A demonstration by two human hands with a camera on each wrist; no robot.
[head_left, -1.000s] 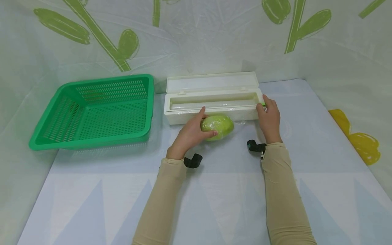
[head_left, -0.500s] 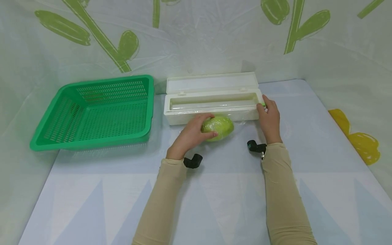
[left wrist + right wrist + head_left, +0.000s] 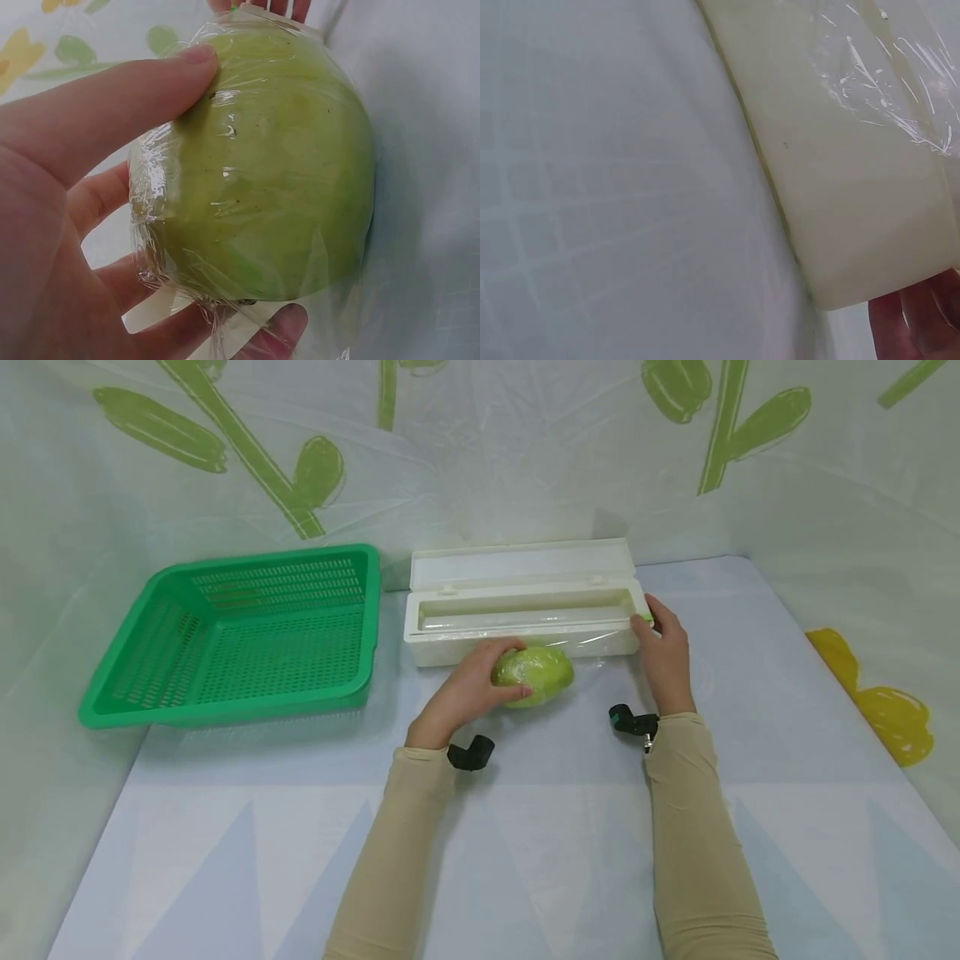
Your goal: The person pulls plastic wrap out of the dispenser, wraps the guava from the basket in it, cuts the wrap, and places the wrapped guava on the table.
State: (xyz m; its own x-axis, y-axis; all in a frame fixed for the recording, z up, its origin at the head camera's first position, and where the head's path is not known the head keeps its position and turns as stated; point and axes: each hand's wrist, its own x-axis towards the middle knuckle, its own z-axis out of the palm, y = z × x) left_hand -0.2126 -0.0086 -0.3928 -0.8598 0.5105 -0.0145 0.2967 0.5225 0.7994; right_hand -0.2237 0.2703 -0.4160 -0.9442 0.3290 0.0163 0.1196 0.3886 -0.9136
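Note:
My left hand [image 3: 468,689] grips a green oval fruit [image 3: 277,172] wrapped in clear cling film, thumb over its near side and fingers round the far side. The fruit lies on the table against the front of a white cling film box [image 3: 450,652]. The box's lid [image 3: 525,564] stands open, and a film roll [image 3: 525,618] lies inside. Film [image 3: 892,82] stretches from the box front toward the fruit. My right hand [image 3: 666,652] holds the right end of the box beside a small green tab [image 3: 648,617]; in the right wrist view its fingers [image 3: 922,322] press the end wall.
A green perforated plastic basket [image 3: 372,610] stands at the left on the white, pale-patterned table [image 3: 555,843]. A sheet printed with plants [image 3: 510,468] hangs behind the box. Black wrist mounts [image 3: 472,753] sit at both wrists.
My left index finger has come down from the box rim onto the fruit. My right hand has shifted slightly right at the box end. Box and basket stay in place.

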